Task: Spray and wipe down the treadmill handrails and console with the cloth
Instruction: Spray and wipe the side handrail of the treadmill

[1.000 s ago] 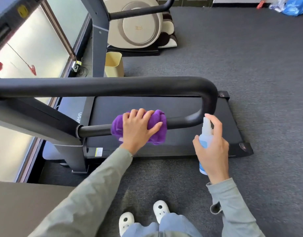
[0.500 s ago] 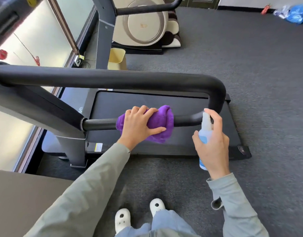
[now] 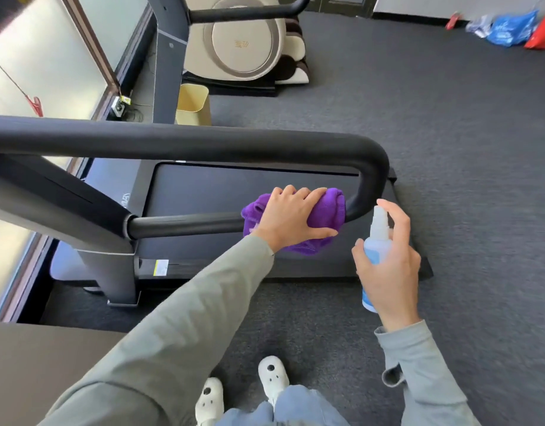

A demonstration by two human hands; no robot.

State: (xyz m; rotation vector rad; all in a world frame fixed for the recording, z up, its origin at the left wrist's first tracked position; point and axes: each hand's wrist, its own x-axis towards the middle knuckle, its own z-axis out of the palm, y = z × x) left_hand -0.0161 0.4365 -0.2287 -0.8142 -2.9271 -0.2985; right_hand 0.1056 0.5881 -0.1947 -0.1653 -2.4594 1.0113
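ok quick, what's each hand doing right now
Left hand: grip wrapped over the purple cloth on the lower handrail.
Right hand: grip closed round the spray bottle, forefinger on top.

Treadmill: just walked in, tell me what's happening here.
A person is cleaning the treadmill's handrail. The left hand grips a purple cloth wrapped round the lower bar, close to its bend. The right hand holds a spray bottle upright beside the bend, a finger over its nozzle.
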